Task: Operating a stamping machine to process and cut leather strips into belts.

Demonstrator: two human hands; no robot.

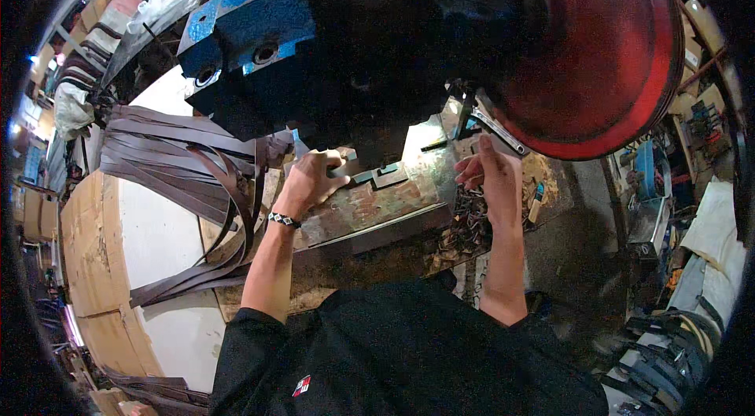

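My left hand (311, 182), a patterned bracelet on its wrist, is at the front of a blue press-like machine (259, 27). Its fingers are bent and closed; whatever they grip is hidden. Just right of its thumb lies a flat metal plate (389, 178) on the worn metal bed (354, 211), beneath the machine's dark head. Right of the bed, my right hand (493, 172) is raised with its fingers loosely bent and apart, holding nothing. A combination wrench (499, 131) shows just behind that hand.
A large red flywheel (598, 46) overhangs the right side. Long grey-brown strips (169, 141) spread over the white board (157, 227) at left, some looping near my left forearm. Dark scraps (464, 227) lie heaped right of the bed, near a small blue-handled tool (537, 200).
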